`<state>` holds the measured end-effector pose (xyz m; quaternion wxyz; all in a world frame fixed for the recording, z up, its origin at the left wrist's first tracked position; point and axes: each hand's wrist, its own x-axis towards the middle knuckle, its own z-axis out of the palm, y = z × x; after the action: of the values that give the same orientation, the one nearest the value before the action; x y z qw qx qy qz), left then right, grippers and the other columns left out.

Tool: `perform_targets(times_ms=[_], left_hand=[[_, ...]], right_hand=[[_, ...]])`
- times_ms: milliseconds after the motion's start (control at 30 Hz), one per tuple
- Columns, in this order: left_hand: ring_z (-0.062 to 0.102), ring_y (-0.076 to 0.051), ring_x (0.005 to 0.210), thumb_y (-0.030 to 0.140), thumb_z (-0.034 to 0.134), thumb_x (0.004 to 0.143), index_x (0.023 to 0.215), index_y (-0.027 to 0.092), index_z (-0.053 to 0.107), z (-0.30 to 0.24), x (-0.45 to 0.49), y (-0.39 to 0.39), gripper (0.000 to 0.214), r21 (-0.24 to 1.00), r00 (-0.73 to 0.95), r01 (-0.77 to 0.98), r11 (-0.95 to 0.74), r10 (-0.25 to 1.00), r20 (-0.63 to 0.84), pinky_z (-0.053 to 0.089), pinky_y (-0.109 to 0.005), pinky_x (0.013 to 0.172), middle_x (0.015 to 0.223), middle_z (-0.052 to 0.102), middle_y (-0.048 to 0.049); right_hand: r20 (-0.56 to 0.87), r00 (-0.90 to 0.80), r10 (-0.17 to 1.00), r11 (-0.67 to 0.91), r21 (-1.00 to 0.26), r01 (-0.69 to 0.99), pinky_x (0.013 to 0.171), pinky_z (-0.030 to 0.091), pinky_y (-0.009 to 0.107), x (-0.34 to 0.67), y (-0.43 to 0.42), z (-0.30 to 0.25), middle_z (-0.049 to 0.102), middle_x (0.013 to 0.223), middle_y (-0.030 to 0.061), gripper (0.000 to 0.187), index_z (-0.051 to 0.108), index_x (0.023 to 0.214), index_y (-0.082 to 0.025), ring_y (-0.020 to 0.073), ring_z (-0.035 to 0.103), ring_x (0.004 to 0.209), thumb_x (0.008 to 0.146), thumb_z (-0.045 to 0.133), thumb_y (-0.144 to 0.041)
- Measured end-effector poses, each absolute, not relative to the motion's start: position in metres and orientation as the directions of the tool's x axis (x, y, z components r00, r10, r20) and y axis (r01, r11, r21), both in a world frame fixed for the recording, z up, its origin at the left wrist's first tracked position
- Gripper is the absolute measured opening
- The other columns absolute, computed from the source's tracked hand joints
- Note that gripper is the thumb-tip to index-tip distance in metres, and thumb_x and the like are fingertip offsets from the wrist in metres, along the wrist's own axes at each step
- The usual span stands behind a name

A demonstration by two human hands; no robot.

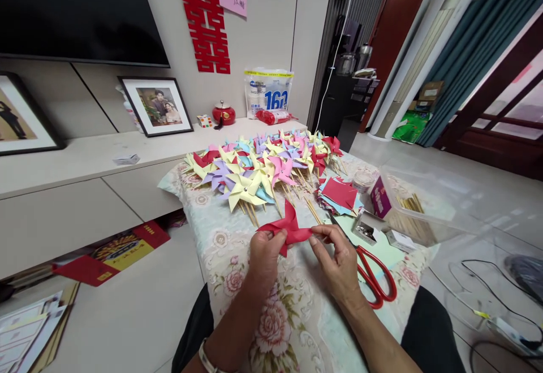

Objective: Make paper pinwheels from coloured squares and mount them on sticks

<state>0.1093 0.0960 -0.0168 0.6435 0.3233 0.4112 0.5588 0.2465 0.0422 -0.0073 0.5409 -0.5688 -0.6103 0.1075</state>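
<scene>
A red paper pinwheel (289, 227) is held up just above the flowered tablecloth. My left hand (266, 254) grips its lower left side between thumb and fingers. On the other side, my right hand (337, 257) pinches the tip of the right blade. No stick shows on this pinwheel; its underside is hidden. Close to my right hand lie red-handled scissors (375, 277), their blades partly covered by that hand. Beyond both hands, many finished pinwheels (246, 189) in yellow, pink, purple, blue and red lie heaped with wooden sticks.
A stack of coloured paper squares (339, 193) lies right of the heap. A small open box (367, 229) holds metal bits, beside a clear plastic tub (424, 220) of sticks. The flowered tablecloth (275, 328) reaches my knees. Behind stands a white cabinet (93, 164); cables (492, 282) trail across the floor.
</scene>
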Motion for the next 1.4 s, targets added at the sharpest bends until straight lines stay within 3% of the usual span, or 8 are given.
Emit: perform_targets(times_ms=[100,200,333,500,667,1000,1167,1400], left_hand=[[0.061,-0.014,0.056,0.031,0.078,0.060,0.073,0.013,0.072,-0.018,0.108,0.098,0.023,0.866,0.041,-0.482,0.134,0.991,-0.131,0.050,-0.025,0.059,0.060,0.070,-0.0009],[0.064,-0.016,0.059,0.030,0.079,0.060,0.074,0.013,0.072,-0.020,0.107,0.099,0.022,0.862,0.049,-0.493,0.120,0.993,-0.110,0.051,-0.026,0.061,0.063,0.072,-0.0018],[0.067,-0.018,0.063,0.029,0.080,0.059,0.075,0.013,0.074,-0.025,0.106,0.101,0.024,0.862,0.062,-0.494,0.116,0.993,-0.098,0.052,-0.028,0.065,0.064,0.074,-0.0029],[0.068,-0.020,0.067,0.029,0.082,0.058,0.078,0.011,0.076,-0.029,0.107,0.104,0.028,0.859,0.078,-0.495,0.129,0.992,-0.104,0.054,-0.029,0.069,0.069,0.076,-0.0050],[0.067,-0.019,0.063,0.027,0.081,0.059,0.077,0.012,0.075,-0.030,0.107,0.104,0.024,0.864,0.091,-0.480,0.151,0.988,-0.122,0.053,-0.028,0.066,0.068,0.076,-0.0045],[0.064,-0.017,0.059,0.026,0.081,0.059,0.071,0.011,0.074,-0.025,0.105,0.099,0.021,0.871,0.101,-0.453,0.189,0.982,-0.161,0.051,-0.027,0.063,0.064,0.074,-0.0047],[0.051,-0.012,0.044,0.033,0.082,0.059,0.063,0.012,0.070,-0.014,0.118,0.101,0.025,0.848,0.118,-0.476,0.231,0.973,-0.198,0.044,-0.024,0.048,0.050,0.064,-0.0020],[0.050,-0.011,0.050,0.035,0.078,0.061,0.063,0.012,0.068,0.013,0.162,0.122,0.025,0.801,0.190,-0.565,0.197,0.976,-0.106,0.043,-0.023,0.051,0.054,0.059,-0.0013]], right_hand=[[0.499,0.244,0.831,0.277,-0.754,0.596,0.071,0.050,0.033,0.266,0.038,-0.003,0.067,0.087,0.0042,0.016,0.067,0.101,-0.021,0.0199,0.062,0.077,0.094,0.058,-0.032],[0.496,0.237,0.835,0.197,-0.672,0.714,0.073,0.050,0.034,0.308,0.033,0.005,0.070,0.091,0.0061,0.020,0.068,0.095,-0.021,0.0217,0.065,0.081,0.096,0.054,-0.036],[0.395,0.222,0.892,-0.046,-0.408,0.912,0.073,0.049,0.033,0.367,0.032,0.018,0.073,0.089,0.0072,0.026,0.068,0.091,-0.020,0.0228,0.067,0.080,0.096,0.048,-0.035],[0.213,0.122,0.969,-0.084,-0.178,0.980,0.068,0.041,0.028,0.386,0.044,0.024,0.072,0.087,0.0070,0.024,0.070,0.086,-0.020,0.0214,0.067,0.079,0.092,0.047,-0.020],[0.088,0.140,0.986,-0.138,-0.029,0.990,0.060,0.032,0.028,0.375,0.062,0.024,0.072,0.090,0.0121,0.023,0.071,0.083,-0.017,0.0231,0.068,0.079,0.085,0.049,-0.009],[-0.008,0.154,0.988,-0.154,0.041,0.987,0.060,0.030,0.028,0.378,0.072,0.026,0.075,0.096,0.0108,0.028,0.071,0.088,-0.019,0.0243,0.070,0.087,0.085,0.047,-0.006],[-0.032,0.172,0.985,-0.170,0.060,0.984,0.058,0.029,0.029,0.379,0.077,0.022,0.076,0.096,0.0134,0.031,0.072,0.087,-0.018,0.0272,0.072,0.087,0.084,0.045,-0.004],[-0.065,0.191,0.979,-0.189,0.032,0.981,0.057,0.028,0.030,0.382,0.088,0.020,0.078,0.089,0.0129,0.023,0.073,0.084,-0.019,0.0305,0.074,0.085,0.086,0.050,-0.014]])
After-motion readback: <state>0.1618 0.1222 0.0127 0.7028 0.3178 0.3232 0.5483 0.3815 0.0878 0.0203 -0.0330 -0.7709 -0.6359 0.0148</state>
